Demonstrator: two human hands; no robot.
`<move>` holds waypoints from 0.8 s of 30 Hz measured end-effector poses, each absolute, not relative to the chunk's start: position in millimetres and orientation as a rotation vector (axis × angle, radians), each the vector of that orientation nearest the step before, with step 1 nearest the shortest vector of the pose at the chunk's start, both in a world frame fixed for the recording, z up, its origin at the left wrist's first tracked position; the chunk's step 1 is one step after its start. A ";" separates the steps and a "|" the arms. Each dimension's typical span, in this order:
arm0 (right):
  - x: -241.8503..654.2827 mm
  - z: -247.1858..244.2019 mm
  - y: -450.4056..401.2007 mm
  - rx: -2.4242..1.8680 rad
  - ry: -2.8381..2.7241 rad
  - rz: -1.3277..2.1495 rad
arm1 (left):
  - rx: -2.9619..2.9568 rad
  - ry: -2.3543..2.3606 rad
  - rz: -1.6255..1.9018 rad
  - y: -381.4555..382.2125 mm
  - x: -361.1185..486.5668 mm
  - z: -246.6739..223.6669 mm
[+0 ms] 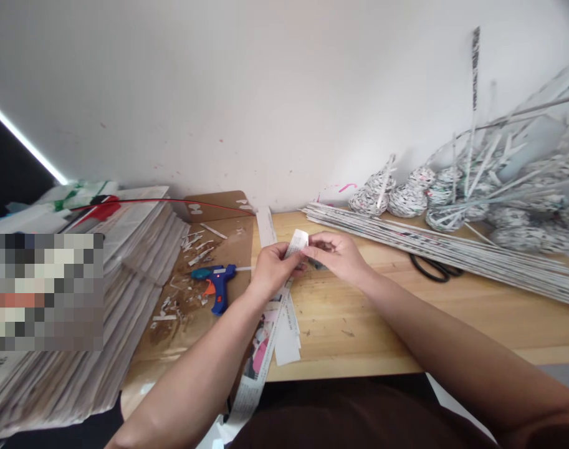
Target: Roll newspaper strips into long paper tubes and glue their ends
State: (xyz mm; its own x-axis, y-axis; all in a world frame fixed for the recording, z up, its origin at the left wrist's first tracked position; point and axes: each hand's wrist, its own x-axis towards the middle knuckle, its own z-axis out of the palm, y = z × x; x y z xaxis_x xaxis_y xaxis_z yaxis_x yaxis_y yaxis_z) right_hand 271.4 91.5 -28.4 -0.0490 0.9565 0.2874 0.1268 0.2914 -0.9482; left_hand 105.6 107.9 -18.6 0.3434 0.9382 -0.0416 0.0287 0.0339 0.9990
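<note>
My left hand (pixel 275 265) is closed on a long newspaper strip (pixel 267 340), which slants down over the table's front edge toward my lap. The strip's upper end sticks up between my hands. My right hand (pixel 334 252) pinches that same end from the right, thumb against the paper, with the fingertips partly hidden. Something small and dark shows beneath the right fingers, too unclear to name. More pale paper strips (pixel 288 340) lie flat on the table under my hands. To the left, a blue glue gun (pixel 219 284) rests on brown board.
A tall stack of newspaper (pixel 139 274) fills the left side. Paper scraps (pixel 200 252) litter the brown board (pixel 172 346). Long rolled paper sticks (pixel 406 243) cross the wooden table (pixel 359 337) at right, over black scissor handles (pixel 431 269). Woven paper shapes (pixel 408 196) stand by the wall.
</note>
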 end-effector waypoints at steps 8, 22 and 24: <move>270.5 -16.0 87.0 -1.173 -1.359 1.130 | 1.432 0.972 0.875 107.6 105.2 -20.3; 267.3 -17.4 86.7 -1.144 -1.220 1.206 | 1.481 0.968 0.834 106.9 105.0 -23.4; 266.6 -17.8 86.9 -1.142 -1.197 1.204 | 1.490 0.963 0.830 107.2 104.7 -24.0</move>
State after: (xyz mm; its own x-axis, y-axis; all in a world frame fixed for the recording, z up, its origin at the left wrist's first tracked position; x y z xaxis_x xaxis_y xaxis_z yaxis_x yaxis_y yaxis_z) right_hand 266.6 86.9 -17.8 -0.0038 0.9991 0.0411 -0.0472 0.0408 -0.9981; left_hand 104.7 107.2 -24.0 0.4194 0.9077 -0.0106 0.1234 -0.0454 0.9913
